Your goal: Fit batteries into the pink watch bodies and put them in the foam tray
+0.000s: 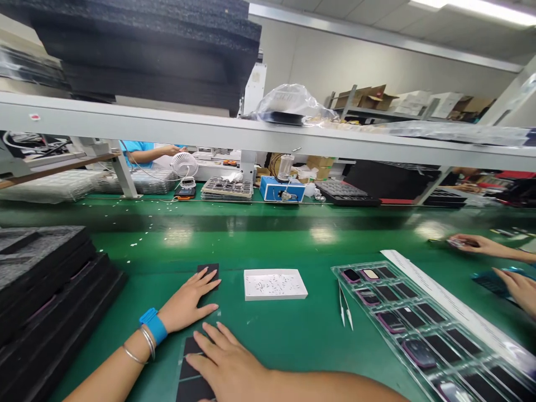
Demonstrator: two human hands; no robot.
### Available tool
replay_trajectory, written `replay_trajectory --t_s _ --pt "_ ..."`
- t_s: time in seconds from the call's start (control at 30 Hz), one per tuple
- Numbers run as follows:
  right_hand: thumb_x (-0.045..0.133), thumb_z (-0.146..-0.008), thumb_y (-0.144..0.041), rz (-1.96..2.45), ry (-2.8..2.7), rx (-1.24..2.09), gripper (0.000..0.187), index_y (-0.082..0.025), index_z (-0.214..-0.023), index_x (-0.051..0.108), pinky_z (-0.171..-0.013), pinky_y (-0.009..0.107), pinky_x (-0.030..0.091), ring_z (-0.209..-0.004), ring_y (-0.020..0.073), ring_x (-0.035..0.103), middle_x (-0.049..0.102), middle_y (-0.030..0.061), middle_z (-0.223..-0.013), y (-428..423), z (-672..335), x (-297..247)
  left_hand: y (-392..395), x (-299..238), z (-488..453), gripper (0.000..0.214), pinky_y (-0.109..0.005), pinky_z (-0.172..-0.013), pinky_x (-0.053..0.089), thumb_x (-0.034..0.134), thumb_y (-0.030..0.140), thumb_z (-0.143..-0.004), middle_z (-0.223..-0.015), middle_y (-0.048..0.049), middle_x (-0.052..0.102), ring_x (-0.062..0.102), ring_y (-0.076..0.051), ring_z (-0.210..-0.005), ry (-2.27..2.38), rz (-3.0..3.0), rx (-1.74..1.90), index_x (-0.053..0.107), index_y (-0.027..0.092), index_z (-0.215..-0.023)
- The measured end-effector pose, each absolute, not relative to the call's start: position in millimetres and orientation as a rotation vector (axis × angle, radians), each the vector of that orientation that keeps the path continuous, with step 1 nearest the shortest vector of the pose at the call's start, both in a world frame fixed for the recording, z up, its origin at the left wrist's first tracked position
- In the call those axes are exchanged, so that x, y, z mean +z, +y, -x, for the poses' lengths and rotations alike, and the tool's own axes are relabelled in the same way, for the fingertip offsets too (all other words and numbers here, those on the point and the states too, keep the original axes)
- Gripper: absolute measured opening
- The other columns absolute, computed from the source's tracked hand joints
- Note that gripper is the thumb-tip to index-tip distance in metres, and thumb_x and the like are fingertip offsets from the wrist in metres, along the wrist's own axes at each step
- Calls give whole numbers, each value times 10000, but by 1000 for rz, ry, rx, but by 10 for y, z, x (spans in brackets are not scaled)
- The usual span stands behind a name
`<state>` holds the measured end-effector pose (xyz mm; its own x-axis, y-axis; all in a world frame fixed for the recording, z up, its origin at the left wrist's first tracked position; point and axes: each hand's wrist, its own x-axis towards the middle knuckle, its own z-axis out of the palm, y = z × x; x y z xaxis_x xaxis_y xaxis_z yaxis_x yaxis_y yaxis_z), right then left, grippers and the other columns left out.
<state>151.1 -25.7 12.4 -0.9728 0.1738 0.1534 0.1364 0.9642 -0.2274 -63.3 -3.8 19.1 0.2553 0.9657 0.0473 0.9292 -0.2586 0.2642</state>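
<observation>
Left hand [187, 301] and right hand [237, 363] lie flat, apparently grasping nothing (palms hidden); sideways drag could skew the black strips [190, 389].

The worktop [301, 335] is green, the sheets [191, 389] black, the wristband [156, 326] bright blue.

- A thick stack of black foam sheets [154, 67] on the white shelf [167, 128], upper left
- A crumpled clear plastic bag [295, 100] on that shelf, right of the sheets
- Dark foam trays [46, 324] piled at the left of the green desk [259, 240]
- Small white scraps [134, 244] scattered near that pile
- Beneath the shelf, a small white fan [184, 163], then stacked trays [227, 188], then a blue device [281, 190] topped by a clear cylinder [286, 166]
- An open cardboard box [362, 98] and white boxes [412, 104] on a rack behind
- A lit ceiling lamp [489, 10], top right
</observation>
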Motion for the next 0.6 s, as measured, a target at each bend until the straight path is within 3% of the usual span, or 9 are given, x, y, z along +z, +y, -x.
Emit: replay_trajectory --t_s 0.23,0.6 --pt "405 -889 -594 248 -2976 345 714 -134 -1422 285 -1127 479 208 -1387 288 185 289 169 -1470 -254 -1521 119 -39 158 669 678 -562 -1102 184 500 565 -825 -1507 -78 181 142 -304 -1387 1883 -2366 301 299 285 -1408" --pt "390 -887 -610 249 -2969 387 689 -161 -1405 316 -1123 481 213 -1375 288 225 315 154 -1462 -228 -1508 130 -37 186 654 657 -543 -1109 180 465 564 -843 -1509 -63 175 146 -285 -1389 1900 -2351 224 277 298 -1414"
